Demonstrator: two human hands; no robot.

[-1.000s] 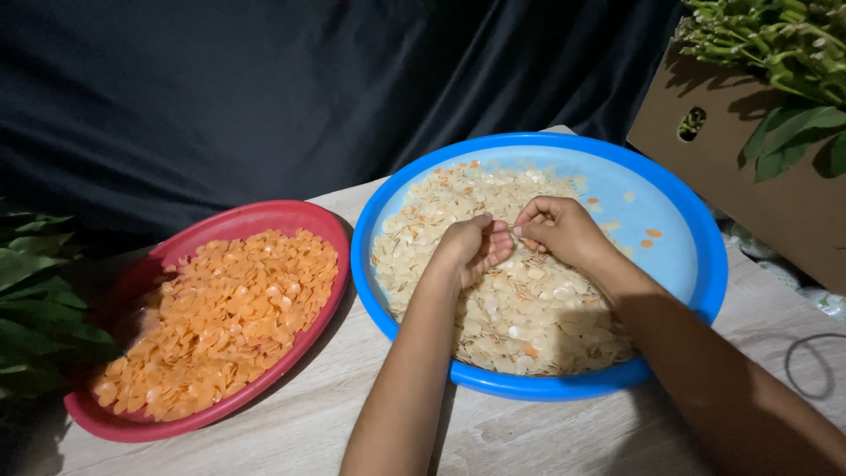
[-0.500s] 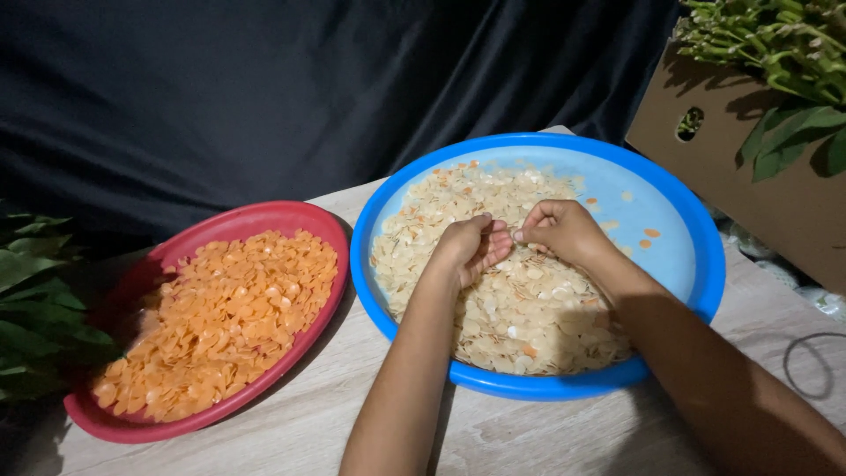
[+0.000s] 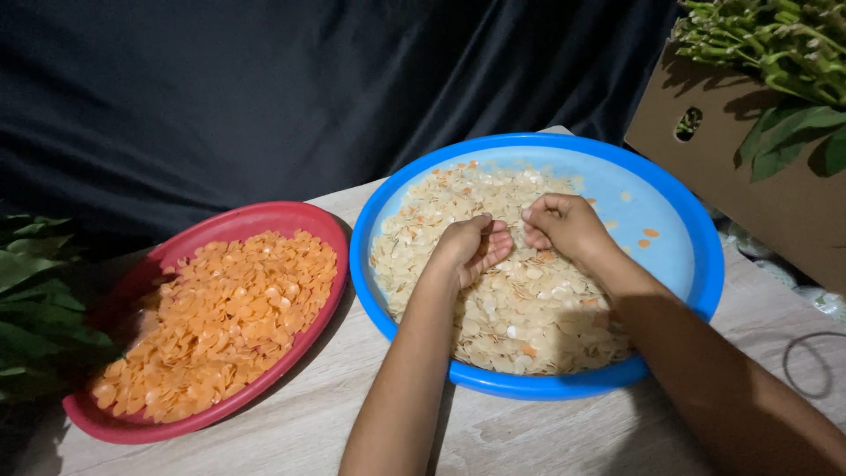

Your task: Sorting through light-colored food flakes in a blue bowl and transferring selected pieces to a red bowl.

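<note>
Pale flakes (image 3: 515,308) heaped in blue basin (image 3: 696,291), bench centre. Little change since a second ago: my left hand (image 3: 471,247) cupped, loosely curled; right hand (image 3: 564,225) has pinched tighter on flakes at 12 o'clock. Picking continues.

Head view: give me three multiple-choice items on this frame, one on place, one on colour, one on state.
1. Where are both hands?
A. in the blue basin
B. in the red tray
C. on the cardboard box

2. What colour are the flakes in the red tray?
A. green
B. orange
C. black

3. How is the left hand?
A. flat and spread
B. cupped, fingers curled
C. gripping a knife

Answers:
1 A: left hand and right hand lie on pale flakes inside the blue basin.
2 B: the orange flakes fill the red tray.
3 B: its fingers curl inward.
</note>
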